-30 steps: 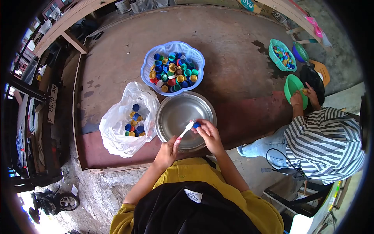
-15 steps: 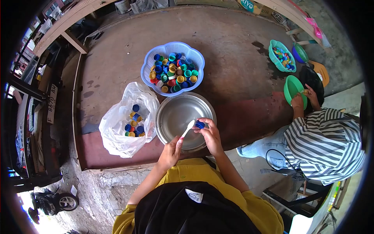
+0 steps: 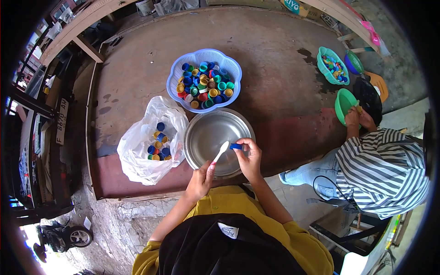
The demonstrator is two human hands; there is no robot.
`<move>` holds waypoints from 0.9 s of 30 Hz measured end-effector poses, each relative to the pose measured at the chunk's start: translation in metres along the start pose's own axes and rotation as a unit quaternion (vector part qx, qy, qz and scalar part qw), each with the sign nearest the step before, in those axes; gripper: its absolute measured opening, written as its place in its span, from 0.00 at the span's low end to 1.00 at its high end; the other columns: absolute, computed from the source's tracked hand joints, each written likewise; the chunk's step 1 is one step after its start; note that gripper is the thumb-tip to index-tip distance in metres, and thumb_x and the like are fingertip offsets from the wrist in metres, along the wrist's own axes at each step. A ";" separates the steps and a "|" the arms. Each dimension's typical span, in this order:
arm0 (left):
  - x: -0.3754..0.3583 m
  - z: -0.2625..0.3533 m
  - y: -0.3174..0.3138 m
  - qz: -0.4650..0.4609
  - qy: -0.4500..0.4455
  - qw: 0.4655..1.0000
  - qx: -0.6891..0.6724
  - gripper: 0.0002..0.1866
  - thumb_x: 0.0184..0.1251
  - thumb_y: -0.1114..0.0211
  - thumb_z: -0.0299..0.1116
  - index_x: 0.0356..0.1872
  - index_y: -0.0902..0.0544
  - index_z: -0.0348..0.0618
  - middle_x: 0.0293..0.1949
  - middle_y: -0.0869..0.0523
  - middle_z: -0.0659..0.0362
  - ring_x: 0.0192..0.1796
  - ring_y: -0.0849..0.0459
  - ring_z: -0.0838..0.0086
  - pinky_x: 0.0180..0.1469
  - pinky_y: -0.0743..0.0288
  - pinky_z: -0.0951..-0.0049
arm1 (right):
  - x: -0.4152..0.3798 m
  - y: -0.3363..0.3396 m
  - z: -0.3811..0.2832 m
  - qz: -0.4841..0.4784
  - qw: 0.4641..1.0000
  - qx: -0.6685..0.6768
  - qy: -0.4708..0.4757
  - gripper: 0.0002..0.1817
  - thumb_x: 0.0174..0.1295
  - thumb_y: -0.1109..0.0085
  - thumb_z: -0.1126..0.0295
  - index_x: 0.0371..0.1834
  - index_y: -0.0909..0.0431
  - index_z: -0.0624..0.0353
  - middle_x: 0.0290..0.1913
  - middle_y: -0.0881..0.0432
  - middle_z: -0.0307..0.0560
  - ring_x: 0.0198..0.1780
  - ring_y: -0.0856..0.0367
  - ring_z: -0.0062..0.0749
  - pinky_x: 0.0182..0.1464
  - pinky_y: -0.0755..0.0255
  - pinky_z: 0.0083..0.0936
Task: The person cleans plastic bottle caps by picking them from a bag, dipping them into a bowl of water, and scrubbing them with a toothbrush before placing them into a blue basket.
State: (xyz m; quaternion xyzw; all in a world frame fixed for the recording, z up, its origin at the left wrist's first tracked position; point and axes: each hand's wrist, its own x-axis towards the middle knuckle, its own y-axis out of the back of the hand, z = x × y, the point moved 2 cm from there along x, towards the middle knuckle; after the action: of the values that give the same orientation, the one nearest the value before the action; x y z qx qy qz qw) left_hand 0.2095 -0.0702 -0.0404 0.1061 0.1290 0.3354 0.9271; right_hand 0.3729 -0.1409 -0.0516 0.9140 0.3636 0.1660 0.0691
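Observation:
My left hand (image 3: 200, 182) is closed round the handle of a white toothbrush (image 3: 222, 150), its head pointing up and to the right over the metal basin (image 3: 206, 133). Between the fingertips of my right hand (image 3: 250, 160) is a blue bottle cap (image 3: 236, 146), close to the brush head but apart from it. Behind the basin stands a light-blue basket (image 3: 172, 75) full of coloured caps. A clear plastic bag (image 3: 135, 160) holding several caps lies left of the basin.
A co-worker in a striped top (image 3: 380, 169) has both hands at a green bowl (image 3: 341, 103) on the right. A turquoise basket (image 3: 322, 71) of caps stands beyond it. The brown tabletop (image 3: 266, 55) has a raised edge on the left.
The blue cap has turned between my right fingers and now shows edge-on. The co-worker's hands have shifted slightly at the green bowl.

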 end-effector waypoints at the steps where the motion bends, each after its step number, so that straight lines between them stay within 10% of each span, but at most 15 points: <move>1: 0.002 -0.008 -0.002 -0.001 -0.018 1.000 0.017 0.16 0.71 0.54 0.37 0.38 0.27 0.31 0.15 0.30 0.47 0.18 0.31 0.65 0.24 0.36 0.68 | -0.002 -0.001 0.002 0.009 0.999 0.044 0.005 0.07 0.52 0.41 0.81 0.32 0.27 0.62 0.31 0.21 0.42 0.35 0.23 0.22 0.40 0.32 0.19; 7: -0.002 -0.013 -0.002 0.014 0.001 0.999 -0.042 0.15 0.70 0.53 0.37 0.38 0.27 0.31 0.15 0.29 0.44 0.18 0.29 0.52 0.23 0.36 0.64 | 0.000 -0.011 -0.001 0.034 0.989 0.137 0.036 0.11 0.54 0.44 0.83 0.40 0.31 0.65 0.33 0.22 0.45 0.37 0.22 0.24 0.44 0.29 0.20; 20: 0.005 -0.002 0.004 -0.006 0.001 1.000 0.021 0.15 0.71 0.54 0.37 0.38 0.28 0.32 0.16 0.30 0.45 0.19 0.29 0.56 0.26 0.35 0.66 | -0.003 -0.015 -0.001 -0.021 0.988 0.154 0.007 0.17 0.54 0.50 0.87 0.47 0.33 0.65 0.36 0.24 0.46 0.47 0.22 0.29 0.48 0.30 0.20; 27: 0.005 0.009 0.002 0.005 -0.031 0.998 0.050 0.14 0.70 0.53 0.36 0.37 0.28 0.32 0.16 0.28 0.41 0.22 0.27 0.44 0.25 0.35 0.59 | -0.004 -0.014 0.001 0.005 0.998 0.058 0.028 0.15 0.54 0.43 0.80 0.45 0.30 0.64 0.33 0.22 0.45 0.37 0.23 0.25 0.43 0.30 0.20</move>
State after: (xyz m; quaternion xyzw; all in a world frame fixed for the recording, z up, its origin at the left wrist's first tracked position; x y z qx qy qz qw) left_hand 0.2149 -0.0659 -0.0318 0.1634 0.1165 0.3301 0.9224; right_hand 0.3611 -0.1336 -0.0570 0.9133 0.3701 0.1702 0.0050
